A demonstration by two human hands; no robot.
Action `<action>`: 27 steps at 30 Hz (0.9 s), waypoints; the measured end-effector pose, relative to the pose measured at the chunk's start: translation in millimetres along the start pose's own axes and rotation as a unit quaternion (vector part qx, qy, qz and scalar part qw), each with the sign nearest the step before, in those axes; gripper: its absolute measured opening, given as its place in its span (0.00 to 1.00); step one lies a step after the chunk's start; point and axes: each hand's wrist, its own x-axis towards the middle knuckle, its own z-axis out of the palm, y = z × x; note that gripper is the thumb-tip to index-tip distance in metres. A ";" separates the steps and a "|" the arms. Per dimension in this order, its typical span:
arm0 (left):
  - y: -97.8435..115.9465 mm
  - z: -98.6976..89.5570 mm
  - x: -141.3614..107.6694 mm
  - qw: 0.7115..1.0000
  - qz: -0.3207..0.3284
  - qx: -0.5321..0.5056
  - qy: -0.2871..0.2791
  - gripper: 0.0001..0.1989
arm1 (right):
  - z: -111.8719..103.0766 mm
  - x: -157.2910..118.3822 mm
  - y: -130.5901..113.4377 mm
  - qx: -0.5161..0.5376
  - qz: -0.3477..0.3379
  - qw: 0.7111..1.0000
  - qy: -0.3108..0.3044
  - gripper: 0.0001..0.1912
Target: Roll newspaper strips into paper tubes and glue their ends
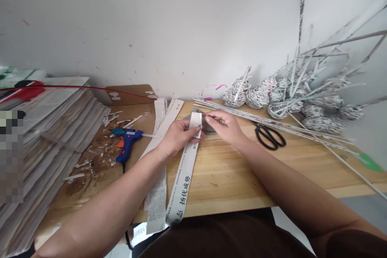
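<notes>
My left hand (180,136) is closed on a long newspaper strip (185,179), thumb on top near its upper end. The strip runs down toward me and bends over the table's front edge. My right hand (223,124) is beside the strip's top end, fingers pinched together at its right edge; whether they grip the paper is too small to tell. A grey object (208,125) lies behind both hands, mostly hidden. More newspaper strips (157,177) lie to the left of the held one.
Blue glue gun (128,145) and paper scraps lie left, beside a tall newspaper stack (60,137). Black scissors (270,136), thin paper rods (272,123) and several woven paper shapes (260,96) are on the right. A white wall stands behind the wooden table (229,181).
</notes>
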 end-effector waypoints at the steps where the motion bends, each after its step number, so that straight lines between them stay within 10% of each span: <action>1: -0.3 0.1 0.2 1.000 0.003 0.010 0.001 0.14 | -0.2 -0.2 -1.7 0.018 0.013 1.000 -0.018 0.12; 27: -1.2 7.2 -2.5 1.000 -0.002 0.019 -0.014 0.19 | 4.2 -3.2 -23.9 0.107 0.109 0.984 -0.087 0.18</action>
